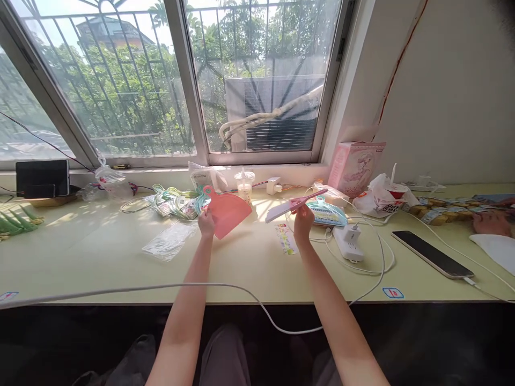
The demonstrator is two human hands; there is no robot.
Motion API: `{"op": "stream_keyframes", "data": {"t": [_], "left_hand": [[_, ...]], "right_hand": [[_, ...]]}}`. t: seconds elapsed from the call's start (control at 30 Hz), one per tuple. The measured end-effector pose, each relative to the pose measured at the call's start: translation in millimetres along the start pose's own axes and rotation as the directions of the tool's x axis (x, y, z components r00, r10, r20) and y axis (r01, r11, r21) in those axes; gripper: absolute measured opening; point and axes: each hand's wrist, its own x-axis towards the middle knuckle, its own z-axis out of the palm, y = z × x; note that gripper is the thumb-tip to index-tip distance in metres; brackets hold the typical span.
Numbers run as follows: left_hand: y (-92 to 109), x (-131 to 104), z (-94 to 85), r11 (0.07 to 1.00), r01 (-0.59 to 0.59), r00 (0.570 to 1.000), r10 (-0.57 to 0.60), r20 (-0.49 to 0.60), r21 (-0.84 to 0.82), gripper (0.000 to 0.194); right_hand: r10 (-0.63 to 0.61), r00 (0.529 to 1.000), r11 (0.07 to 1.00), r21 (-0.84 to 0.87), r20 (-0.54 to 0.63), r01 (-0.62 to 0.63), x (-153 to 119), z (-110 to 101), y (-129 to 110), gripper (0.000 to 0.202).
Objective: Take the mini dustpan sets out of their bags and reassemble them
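Two hands, both gripping. Left hand (206, 221) closed on the coral fan (230, 212), raised over the desk (100, 257) toward its back edge; right hand (303, 221) pinching white sheets (277, 211) with a pink piece (314, 197) along them, also toward the back edge. Fan: light by the look of it, thin, fairly stiff, likely to bend if I squeeze mid-panel. Smooth face, probably slippery; corners could crease. Best hold, I judge: the side just below the ring (208, 190), where my left fingers are. Sheets likely softer, apt to splay; pinch close to the pink. Looks: fan flat, tilted, plain-faced, one edge curved, small ring at its upper left. Sheets nearly edge-on to me, count unclear.
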Motion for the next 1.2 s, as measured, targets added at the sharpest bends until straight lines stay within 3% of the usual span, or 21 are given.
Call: {"op": "stream_keyframes", "data": {"t": [0.1, 0.2, 0.33, 0.4, 0.43, 0.5, 0.63, 0.77, 0.87, 0.97, 1.03, 1.1, 1.13, 1.2], "left_hand": [[-5, 7, -16.0, 0.947, 0.007, 0.998, -0.026, 0.055, 0.32, 0.031], [-9, 7, -26.9, 0.816, 0.013, 0.997, -0.057, 0.058, 0.577, 0.031], [-12, -1, -26.6, 0.699, -0.042, 0.998, -0.002, 0.061, 0.714, 0.027], [-12, -4, -22.8, 0.693, -0.068, 0.998, 0.044, 0.053, 0.718, 0.027], [-12, -5, -20.9, 0.702, -0.071, 0.997, 0.063, 0.038, 0.709, 0.028], [-11, -5, -17.7, 0.734, -0.062, 0.994, 0.107, -0.025, 0.676, 0.036], [-12, -6, -12.7, 0.773, -0.056, 0.982, 0.156, -0.104, 0.632, 0.044], [-20, -7, -9.8, 0.764, -0.065, 0.996, 0.093, -0.01, 0.642, 0.03], [-21, -4, -11.0, 0.885, -0.013, 0.998, 0.039, -0.046, 0.465, 0.017], [-10, -1, -11.6, 0.998, -0.02, 0.993, 0.026, -0.112, 0.052, 0.014], [0, -1, -9.4, 0.978, -0.099, 0.981, 0.064, -0.186, -0.186, 0.021], [11, -5, -5.2, 0.915, -0.199, 0.958, 0.106, -0.268, -0.35, 0.029], [15, -8, -2.9, 0.871, -0.222, 0.957, 0.108, -0.269, -0.439, 0.032], [21, -16, 1.5, 0.787, -0.166, 0.985, 0.108, -0.133, -0.594, 0.04]], "right_hand": [[-0.003, 0.998, 0.984, -0.178, 0.058, 0.013, 4, -5, -3, 0.056], [0.054, 0.961, 0.918, -0.393, 0.271, 0.059, -3, -1, -7, 0.055], [0.127, 0.798, 0.755, -0.579, 0.59, 0.308, -24, 9, -8, 0.044], [0.21, 0.709, 0.688, -0.617, 0.673, 0.382, -33, 14, -3, 0.037], [0.23, 0.687, 0.676, -0.621, 0.689, 0.397, -35, 15, 1, 0.032], [0.221, 0.694, 0.682, -0.618, 0.685, 0.392, -35, 16, 9, 0.02], [0.187, 0.758, 0.672, -0.644, 0.625, 0.365, -23, 12, 23, 0.012], [0.17, 0.694, 0.683, -0.591, 0.7, 0.429, -16, 8, 33, 0.021], [0.118, 0.667, 0.683, -0.548, 0.736, 0.483, -18, 9, 36, 0.021], [0.052, 0.677, 0.66, -0.534, 0.734, 0.528, -21, 12, 33, 0.015], [0.008, 0.688, 0.697, -0.497, 0.726, 0.516, -25, 15, 26, 0.009], [-0.065, 0.668, 0.818, -0.344, 0.741, 0.461, -30, 18, 17, 0.004], [-0.118, 0.659, 0.883, -0.225, 0.743, 0.412, -34, 19, 11, 0.005], [-0.222, 0.685, 0.953, 0.007, 0.693, 0.302, -41, 22, 1, 0.015]]}}
